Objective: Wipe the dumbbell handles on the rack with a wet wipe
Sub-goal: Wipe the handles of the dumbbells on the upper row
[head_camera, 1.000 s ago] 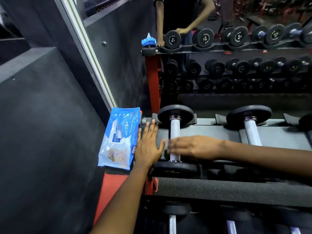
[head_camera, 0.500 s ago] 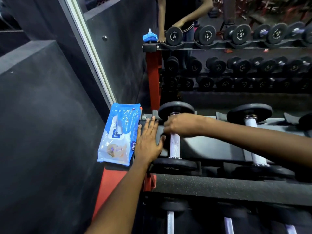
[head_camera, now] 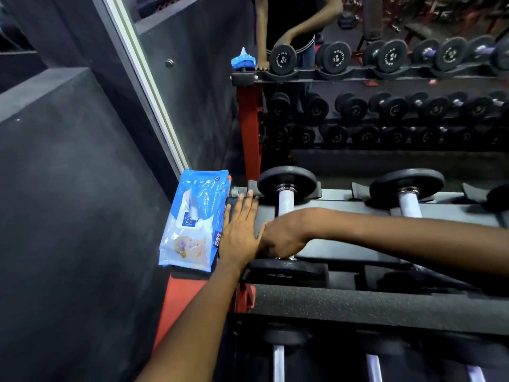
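The leftmost dumbbell (head_camera: 286,186) lies on the top shelf of the rack (head_camera: 344,199), its silver handle (head_camera: 285,202) pointing toward me. My right hand (head_camera: 283,235) grips the near end of that handle, fingers curled round it; any wipe in the hand is hidden. My left hand (head_camera: 239,230) rests flat, fingers straight, on the rack's left end beside the dumbbell. A blue pack of wet wipes (head_camera: 192,219) lies just left of that hand.
A second dumbbell (head_camera: 407,188) sits to the right on the same shelf. More handles (head_camera: 278,362) show on the lower shelf. A mirror behind reflects the rack and a person (head_camera: 300,31). A dark wall (head_camera: 68,188) closes the left side.
My right hand slid from the far end of the handle back down to its near end. The left hand and the pack stayed put.
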A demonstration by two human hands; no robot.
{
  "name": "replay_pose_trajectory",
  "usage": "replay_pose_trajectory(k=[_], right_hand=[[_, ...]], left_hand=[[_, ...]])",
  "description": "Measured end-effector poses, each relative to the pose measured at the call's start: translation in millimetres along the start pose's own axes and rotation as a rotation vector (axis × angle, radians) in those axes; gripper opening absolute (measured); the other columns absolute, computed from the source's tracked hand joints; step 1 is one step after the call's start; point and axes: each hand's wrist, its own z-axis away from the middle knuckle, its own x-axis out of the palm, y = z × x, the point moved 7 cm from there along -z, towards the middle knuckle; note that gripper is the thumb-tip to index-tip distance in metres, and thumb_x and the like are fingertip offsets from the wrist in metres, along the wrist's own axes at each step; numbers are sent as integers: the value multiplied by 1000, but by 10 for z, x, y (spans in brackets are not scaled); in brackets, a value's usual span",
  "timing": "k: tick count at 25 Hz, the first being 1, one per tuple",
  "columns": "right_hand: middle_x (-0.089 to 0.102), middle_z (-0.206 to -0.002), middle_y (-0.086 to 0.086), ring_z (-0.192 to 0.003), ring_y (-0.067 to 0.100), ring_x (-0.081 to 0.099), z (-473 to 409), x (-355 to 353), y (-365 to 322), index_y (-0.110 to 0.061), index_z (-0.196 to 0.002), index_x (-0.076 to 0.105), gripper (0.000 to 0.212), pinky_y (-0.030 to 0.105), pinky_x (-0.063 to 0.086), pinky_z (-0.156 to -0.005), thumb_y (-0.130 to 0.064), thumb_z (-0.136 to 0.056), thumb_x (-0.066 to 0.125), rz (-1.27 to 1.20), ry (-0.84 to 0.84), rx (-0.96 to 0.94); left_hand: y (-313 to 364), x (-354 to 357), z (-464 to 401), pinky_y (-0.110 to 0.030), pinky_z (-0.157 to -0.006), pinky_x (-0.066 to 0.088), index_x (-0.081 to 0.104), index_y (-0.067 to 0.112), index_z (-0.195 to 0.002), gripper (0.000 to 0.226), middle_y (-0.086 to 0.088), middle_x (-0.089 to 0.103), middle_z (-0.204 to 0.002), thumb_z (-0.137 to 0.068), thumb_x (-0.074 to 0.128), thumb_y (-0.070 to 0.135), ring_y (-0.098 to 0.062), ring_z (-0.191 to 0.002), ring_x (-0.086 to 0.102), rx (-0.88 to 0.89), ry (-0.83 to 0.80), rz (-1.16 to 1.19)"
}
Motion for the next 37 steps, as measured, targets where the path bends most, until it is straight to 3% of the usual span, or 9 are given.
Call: replay_pose_trajectory(k=[4,7,9,12,16,20,23,31,37], right_hand=[[67,-106,8,-96,29,61,325,-45,49,-16,-106,67,36,40,49,-84,-2,-81,45,-209,332,-131],[67,-115,0,-109,17,62,779,124,116,-16,-112,67,43,30,47,-94,6,-81,47,-354,406,-195],[67,-117,-1,-111,17,61,954,124,362,-14,-112,67,50,26,45,-94,11,-77,42,-261,474,-92],[64,-121,9,-115,25,59,858,-227,640,-5,-116,65,50,35,43,-101,11,-76,41,30,877,36],[57,-132,10,-125,23,51,502,23,738,-5,-125,59,41,39,25,-113,-6,-94,31,452,840,-85],[39,-146,10,-136,22,36,667,293,888,-4,-140,38,43,37,15,-116,-8,-100,22,514,978,64],[41,-146,7,-137,19,35,344,211,757,-9,-138,45,43,37,5,-117,-16,-96,34,507,918,96],[55,-135,3,-120,23,44,408,196,780,-9,-130,53,43,35,43,-97,-16,-101,23,354,1078,81],[59,-128,11,-112,25,47,505,151,745,1,-124,58,37,31,41,-100,-7,-99,31,211,1241,48]], left_hand=[[-15,34,4,-34,-120,-6,18,15,-154,81,0,9,-163,-84,11,56,-16,-150,4,-19,19,5],[-21,46,0,-37,-121,-5,15,17,-155,80,1,8,-163,-86,8,57,-14,-150,1,-34,18,-12],[-11,30,3,-37,-121,-4,14,17,-155,81,1,6,-163,-86,7,58,-14,-150,0,-34,17,-20],[1,19,10,-35,-120,-8,15,17,-155,82,0,8,-163,-84,5,58,-15,-150,1,-27,10,-16],[-7,24,4,-34,-120,-6,21,16,-154,80,1,12,-162,-86,10,58,-14,-150,4,-33,41,-9],[-6,30,-4,-34,-120,-7,20,16,-154,81,1,13,-162,-85,8,58,-14,-150,3,-33,40,-16],[-4,10,0,-34,-121,-5,22,17,-154,81,1,15,-162,-85,10,58,-14,-150,6,-34,53,2],[-11,23,0,-35,-121,-3,24,17,-153,78,1,16,-162,-87,14,56,-14,-150,8,-36,67,-12],[-37,59,-9,-35,-121,-3,22,17,-154,79,2,15,-162,-87,11,57,-13,-150,5,-43,58,-22]])
